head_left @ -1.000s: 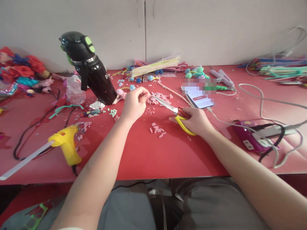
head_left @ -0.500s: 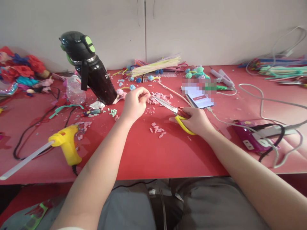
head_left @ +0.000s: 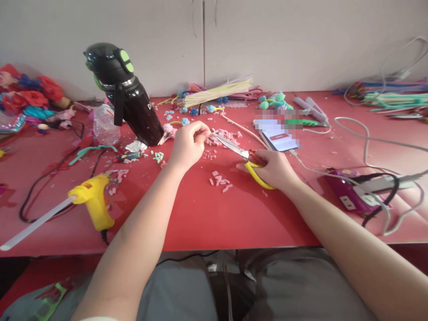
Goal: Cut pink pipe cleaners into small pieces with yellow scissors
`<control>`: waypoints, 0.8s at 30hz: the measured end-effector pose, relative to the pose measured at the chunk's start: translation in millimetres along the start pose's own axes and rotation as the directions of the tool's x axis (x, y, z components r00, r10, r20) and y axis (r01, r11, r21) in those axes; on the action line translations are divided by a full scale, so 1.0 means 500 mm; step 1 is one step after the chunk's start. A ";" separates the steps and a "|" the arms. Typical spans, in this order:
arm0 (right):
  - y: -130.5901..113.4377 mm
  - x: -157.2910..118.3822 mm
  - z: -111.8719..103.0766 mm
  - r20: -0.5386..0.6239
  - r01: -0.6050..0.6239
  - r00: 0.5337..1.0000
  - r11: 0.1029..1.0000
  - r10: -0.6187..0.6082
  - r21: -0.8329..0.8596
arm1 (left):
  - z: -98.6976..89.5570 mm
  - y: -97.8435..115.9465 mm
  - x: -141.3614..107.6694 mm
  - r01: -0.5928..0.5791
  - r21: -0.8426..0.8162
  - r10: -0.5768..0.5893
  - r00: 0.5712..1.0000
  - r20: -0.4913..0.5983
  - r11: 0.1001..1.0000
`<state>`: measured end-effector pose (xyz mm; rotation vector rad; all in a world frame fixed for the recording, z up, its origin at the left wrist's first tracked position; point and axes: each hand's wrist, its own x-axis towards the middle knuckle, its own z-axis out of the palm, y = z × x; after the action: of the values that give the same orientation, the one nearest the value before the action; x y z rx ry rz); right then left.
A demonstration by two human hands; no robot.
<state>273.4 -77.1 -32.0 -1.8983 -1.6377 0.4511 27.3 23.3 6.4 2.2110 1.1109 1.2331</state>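
The left hand is raised over the red table, its thumb and forefinger drawn into a narrow pinch at the tips; whether a small piece sits between them I cannot tell, as that spot is too fine to read. The right hand is closed around the handles of the scissors, its fingers curled and partly hidden behind the grip, with a yellow loop showing below the thumb. The blades point up and left, the tip just beside the left fingertips, and they look nearly together, though any slight gap between them is hard to judge. Beyond the blades lies a heap of pink bits, and a smaller pink cluster lies nearer the table's front edge, between the two forearms and apart from both hands. A phone lies just beyond the right hand. The black bottle stands to the left of the left hand, while the yellow glue gun rests left of the left forearm.
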 end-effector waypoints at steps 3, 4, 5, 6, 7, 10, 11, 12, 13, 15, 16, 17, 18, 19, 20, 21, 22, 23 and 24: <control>0.003 0.001 0.000 -0.001 0.006 1.000 1.000 -0.006 0.000 | 0.000 0.000 0.000 0.009 0.004 -0.009 1.000 0.006 1.000; 0.003 0.001 0.000 -0.001 0.008 1.000 1.000 -0.008 0.000 | -0.001 0.000 0.000 0.011 0.006 -0.011 1.000 0.007 1.000; 0.003 0.001 -0.001 -0.003 0.012 1.000 1.000 -0.012 0.001 | -0.001 0.000 0.000 0.011 0.009 -0.011 1.000 0.008 1.000; 0.003 0.001 -0.001 -0.002 0.016 1.000 1.000 -0.016 0.002 | -0.002 0.000 0.000 0.010 0.015 -0.011 1.000 0.009 1.000; 0.003 0.001 -0.001 -0.003 0.020 1.000 1.000 -0.020 0.004 | -0.002 0.000 0.000 0.009 0.021 -0.009 1.000 0.013 1.000; 0.002 0.001 -0.001 -0.009 0.029 1.000 1.000 -0.029 0.002 | -0.004 -0.001 -0.001 0.001 0.034 -0.002 1.000 0.029 0.999; 0.001 0.001 -0.001 -0.013 0.030 0.999 1.000 -0.030 0.001 | -0.004 -0.002 -0.001 -0.001 0.035 0.000 0.999 0.033 0.999; 0.001 0.001 -0.001 -0.015 0.030 0.999 1.000 -0.030 0.000 | -0.004 -0.002 -0.001 -0.002 0.034 0.001 0.999 0.035 0.999; 0.001 0.001 -0.001 -0.015 0.028 0.999 1.000 -0.028 0.000 | -0.004 -0.002 -0.001 -0.002 0.033 0.001 0.999 0.038 0.999; 0.001 0.002 -0.001 -0.013 0.022 1.000 1.000 -0.022 0.002 | -0.004 -0.001 -0.001 0.004 0.032 -0.005 0.999 0.039 0.999; 0.001 0.002 -0.001 -0.011 0.019 1.000 1.000 -0.019 0.002 | -0.004 0.000 -0.001 0.009 0.030 -0.010 0.999 0.037 0.999; 0.001 0.003 0.000 -0.011 0.015 1.000 1.000 -0.015 0.000 | -0.004 0.001 -0.001 0.015 0.027 -0.016 0.999 0.035 1.000; 0.001 0.003 0.000 -0.010 0.009 1.000 1.000 -0.009 -0.001 | -0.003 0.001 -0.001 0.020 0.022 -0.021 0.999 0.034 1.000; 0.001 0.003 -0.001 -0.011 0.003 1.000 1.000 -0.003 -0.002 | -0.003 0.002 -0.001 0.024 0.015 -0.024 0.999 0.033 1.000; 0.001 0.002 -0.001 -0.013 -0.003 1.000 1.000 0.003 0.000 | -0.002 0.002 -0.002 0.026 0.008 -0.027 0.999 0.034 1.000; 0.000 0.002 -0.001 -0.018 -0.008 1.000 1.000 0.008 0.005 | -0.002 0.002 -0.002 0.028 0.001 -0.028 0.999 0.036 1.000; 0.000 0.001 -0.001 -0.023 -0.011 1.000 1.000 0.011 0.012 | -0.002 0.001 -0.002 0.028 -0.005 -0.028 0.999 0.037 1.000; -0.001 0.000 -0.002 -0.027 -0.010 1.000 1.000 0.010 0.019 | -0.002 0.001 -0.002 0.028 -0.010 -0.028 0.999 0.036 1.000; -0.001 -0.001 -0.002 -0.031 -0.006 0.999 1.000 0.007 0.025 | -0.002 0.000 -0.002 0.028 -0.014 -0.027 0.999 0.033 1.000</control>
<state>273.6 -77.6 -31.0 -1.8836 -1.5989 0.4410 26.2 22.5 6.6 2.1902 1.1130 1.1853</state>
